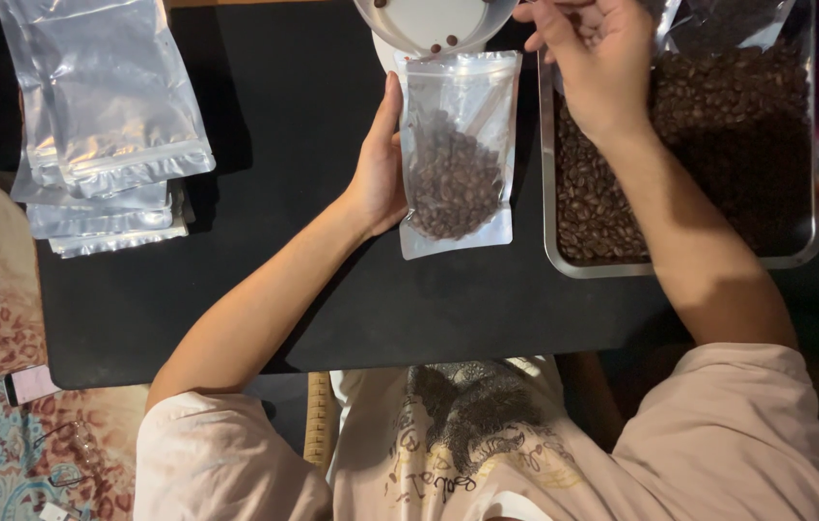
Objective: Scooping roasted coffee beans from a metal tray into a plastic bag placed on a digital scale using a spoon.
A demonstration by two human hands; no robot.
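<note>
Left hand (381, 169) grips the half-filled clear pouch (456, 154) of coffee beans, while right hand (595, 58), at two o'clock, seems closed on the white bowl (429, 24).

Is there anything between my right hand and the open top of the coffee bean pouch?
Nothing visible: the right hand sits just right of the pouch mouth, which the left hand steadies.
</note>
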